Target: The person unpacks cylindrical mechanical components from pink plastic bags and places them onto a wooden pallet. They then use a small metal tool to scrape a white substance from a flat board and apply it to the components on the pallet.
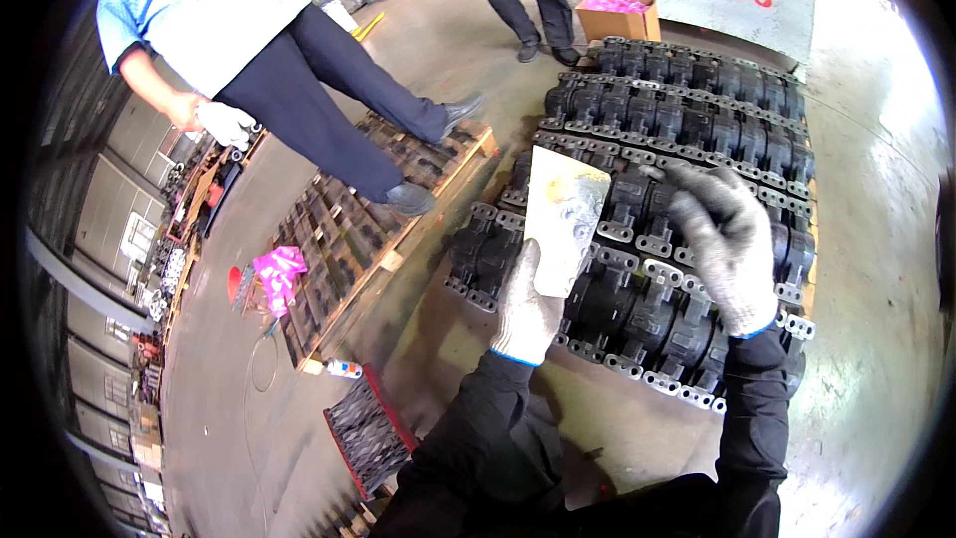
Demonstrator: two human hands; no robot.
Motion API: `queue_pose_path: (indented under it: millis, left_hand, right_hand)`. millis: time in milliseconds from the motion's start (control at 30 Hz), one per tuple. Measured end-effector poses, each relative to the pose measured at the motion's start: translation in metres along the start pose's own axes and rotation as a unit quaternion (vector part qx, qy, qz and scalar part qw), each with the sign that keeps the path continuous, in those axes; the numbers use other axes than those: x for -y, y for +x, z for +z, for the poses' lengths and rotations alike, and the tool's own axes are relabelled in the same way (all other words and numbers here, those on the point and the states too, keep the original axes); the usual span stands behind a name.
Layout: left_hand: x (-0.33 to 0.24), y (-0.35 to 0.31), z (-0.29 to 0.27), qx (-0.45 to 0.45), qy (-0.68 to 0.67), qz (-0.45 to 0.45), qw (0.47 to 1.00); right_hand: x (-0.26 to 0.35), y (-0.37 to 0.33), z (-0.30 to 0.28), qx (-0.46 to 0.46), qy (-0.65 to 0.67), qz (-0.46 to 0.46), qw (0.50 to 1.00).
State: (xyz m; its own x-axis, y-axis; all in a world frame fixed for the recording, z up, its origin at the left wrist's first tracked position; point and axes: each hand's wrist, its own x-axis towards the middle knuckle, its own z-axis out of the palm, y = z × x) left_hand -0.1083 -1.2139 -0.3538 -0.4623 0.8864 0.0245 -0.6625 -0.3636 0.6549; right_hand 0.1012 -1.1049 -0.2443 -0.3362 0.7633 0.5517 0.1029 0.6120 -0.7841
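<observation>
Beneath both our hands lies a broad stack of black cast metal parts, packed in rows on the floor. Left of our hands a wooden pallet carries a co-worker's feet. Our left hand, gloved, grips a pale stained card upright. Our right hand, gloved, hovers with fingers half-curled just beside the card, holding nothing.
</observation>
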Motion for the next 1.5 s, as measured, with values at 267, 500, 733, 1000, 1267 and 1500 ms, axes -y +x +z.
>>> queue_pose_path:
  millis: [267,500,733,1000,1267,1500]
  left_hand:
    - [-0.004,-0.002,0.010,0.012,0.105,0.056,0.993]
    - [-0.006,-0.003,-0.003,0.020,0.119,0.047,0.992]
    - [-0.013,-0.001,0.009,0.016,0.120,0.056,0.991]
    - [-0.022,-0.008,-0.006,-0.073,0.062,0.081,0.992]
    - [-0.025,-0.011,-0.001,-0.083,0.015,0.082,0.993]
    - [-0.025,-0.012,0.002,-0.092,0.011,0.070,0.993]
  right_hand:
    - [-0.013,-0.008,0.026,0.103,-0.116,-0.075,0.985]
    - [-0.019,-0.011,0.045,0.096,-0.143,-0.140,0.975]
    - [-0.022,-0.010,0.045,0.105,-0.137,-0.123,0.977]
    - [-0.087,-0.079,0.017,0.120,-0.262,-0.058,0.956]
    - [-0.136,-0.181,0.006,0.204,-0.374,-0.070,0.902]
    - [-0.142,-0.184,0.011,0.196,-0.383,-0.082,0.899]
